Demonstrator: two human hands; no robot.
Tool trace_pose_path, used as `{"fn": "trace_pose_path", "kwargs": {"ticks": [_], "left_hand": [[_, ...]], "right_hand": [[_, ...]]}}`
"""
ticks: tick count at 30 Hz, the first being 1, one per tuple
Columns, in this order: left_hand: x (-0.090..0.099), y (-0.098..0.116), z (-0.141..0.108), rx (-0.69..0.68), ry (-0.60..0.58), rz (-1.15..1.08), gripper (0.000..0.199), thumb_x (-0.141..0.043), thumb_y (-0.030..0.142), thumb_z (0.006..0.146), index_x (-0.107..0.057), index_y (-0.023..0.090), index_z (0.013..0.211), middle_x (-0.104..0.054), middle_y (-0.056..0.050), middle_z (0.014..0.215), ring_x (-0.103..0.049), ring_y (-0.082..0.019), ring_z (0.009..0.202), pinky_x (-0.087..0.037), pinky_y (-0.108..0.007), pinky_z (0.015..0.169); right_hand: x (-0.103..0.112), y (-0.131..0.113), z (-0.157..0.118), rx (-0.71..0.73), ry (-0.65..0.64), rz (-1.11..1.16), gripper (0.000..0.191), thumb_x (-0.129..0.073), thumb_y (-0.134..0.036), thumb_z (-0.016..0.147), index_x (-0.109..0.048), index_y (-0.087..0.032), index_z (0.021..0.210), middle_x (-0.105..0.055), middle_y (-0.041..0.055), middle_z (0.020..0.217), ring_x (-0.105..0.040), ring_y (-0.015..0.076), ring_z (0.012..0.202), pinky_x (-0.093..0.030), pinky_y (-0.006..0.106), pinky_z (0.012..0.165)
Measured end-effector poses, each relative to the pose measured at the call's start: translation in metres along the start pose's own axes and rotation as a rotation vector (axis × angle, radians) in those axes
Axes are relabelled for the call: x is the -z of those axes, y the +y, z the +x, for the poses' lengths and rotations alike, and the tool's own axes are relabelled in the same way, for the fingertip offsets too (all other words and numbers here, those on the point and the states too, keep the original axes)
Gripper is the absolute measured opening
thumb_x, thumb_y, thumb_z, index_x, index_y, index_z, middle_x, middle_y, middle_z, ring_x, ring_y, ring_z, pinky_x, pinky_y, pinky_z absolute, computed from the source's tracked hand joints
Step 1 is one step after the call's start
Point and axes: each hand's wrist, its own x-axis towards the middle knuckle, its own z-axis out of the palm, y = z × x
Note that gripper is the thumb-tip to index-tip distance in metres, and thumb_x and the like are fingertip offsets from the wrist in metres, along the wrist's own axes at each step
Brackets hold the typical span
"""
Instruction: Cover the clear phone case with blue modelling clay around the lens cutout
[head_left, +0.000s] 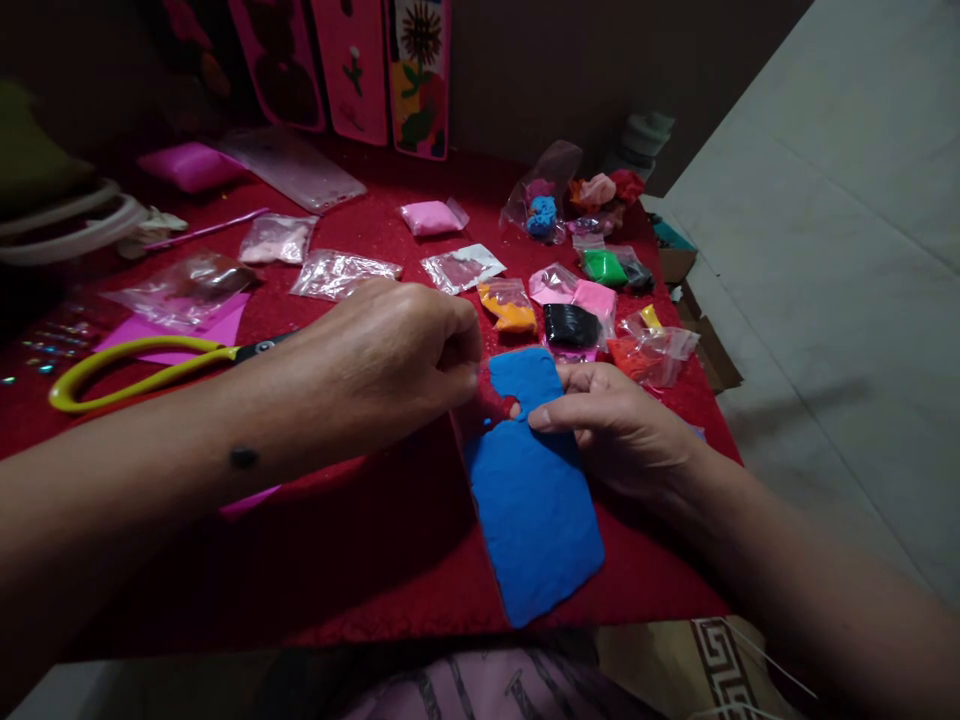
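A clear phone case (529, 510), its back mostly spread with blue clay, is tilted over the front of the table. My right hand (622, 420) grips its upper right edge, thumb on the blue layer and fingers behind. Near the top left of the case, a gap in the clay around the camera hole shows red cloth and a fingertip. My left hand (427, 350) is closed in a pinch beside that gap; whatever its fingertips hold is hidden. Yellow-handled scissors (142, 350) lie beyond my left forearm, which covers part of them.
Red cloth (360, 560) covers the table. Behind the case lie bags of orange clay (510, 308), black clay (571, 325) and green clay (604, 266). Another clear phone case (300, 170) lies at the back, below decorated cases (420, 80) leaning on the wall. A white-rimmed container (112, 225) stands left.
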Motion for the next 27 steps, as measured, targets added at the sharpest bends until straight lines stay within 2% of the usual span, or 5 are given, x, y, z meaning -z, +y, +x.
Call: {"fn": "trace_pose_path", "kwargs": {"ticks": [11,19,21,25,27], "left_hand": [[-0.002,-0.003,0.0,-0.014,0.014,-0.027,0.015,-0.055,0.021,0.07,-0.07,0.021,0.072,-0.07,0.0,0.065,-0.061,-0.015,0.058,-0.039,-0.03,0.056],[0.0,-0.004,0.002,-0.016,0.045,-0.022,0.012,-0.058,0.02,0.073,-0.07,0.02,0.073,-0.068,0.0,0.064,-0.058,-0.014,0.056,-0.038,-0.029,0.056],[0.003,-0.001,0.0,-0.023,0.115,-0.046,0.013,-0.059,0.019,0.076,-0.071,0.02,0.078,-0.068,0.0,0.066,-0.058,-0.014,0.057,-0.039,-0.028,0.056],[0.006,0.008,-0.012,-0.279,0.371,-0.068,0.018,-0.055,0.022,0.087,-0.073,0.019,0.087,-0.069,-0.003,0.08,-0.06,-0.015,0.065,-0.042,-0.027,0.059],[0.004,0.012,-0.019,-0.403,0.403,-0.043,0.02,-0.055,0.02,0.09,-0.074,0.019,0.082,-0.064,-0.002,0.072,-0.056,-0.013,0.06,-0.04,-0.027,0.055]], "right_hand": [[-0.002,0.006,-0.002,0.042,0.007,-0.046,0.016,-0.081,-0.02,0.071,-0.066,-0.016,0.078,-0.062,-0.0034,0.065,-0.056,0.0085,0.055,-0.047,0.02,0.056],[-0.002,0.004,0.001,0.037,-0.021,0.024,0.013,-0.078,-0.014,0.068,-0.067,-0.014,0.074,-0.065,-0.0016,0.066,-0.057,0.0083,0.054,-0.048,0.02,0.056],[-0.003,0.004,0.002,0.054,-0.014,0.067,0.013,-0.078,-0.014,0.067,-0.068,-0.014,0.076,-0.067,0.0,0.068,-0.059,0.0096,0.056,-0.05,0.022,0.058],[-0.005,0.004,0.004,0.111,-0.001,0.182,0.018,-0.081,-0.015,0.065,-0.071,-0.013,0.079,-0.069,0.0011,0.07,-0.061,0.011,0.059,-0.053,0.025,0.065],[-0.006,0.004,0.004,0.146,-0.031,0.216,0.016,-0.081,-0.015,0.068,-0.072,-0.014,0.081,-0.071,0.0022,0.076,-0.064,0.0113,0.063,-0.055,0.026,0.07]]}}
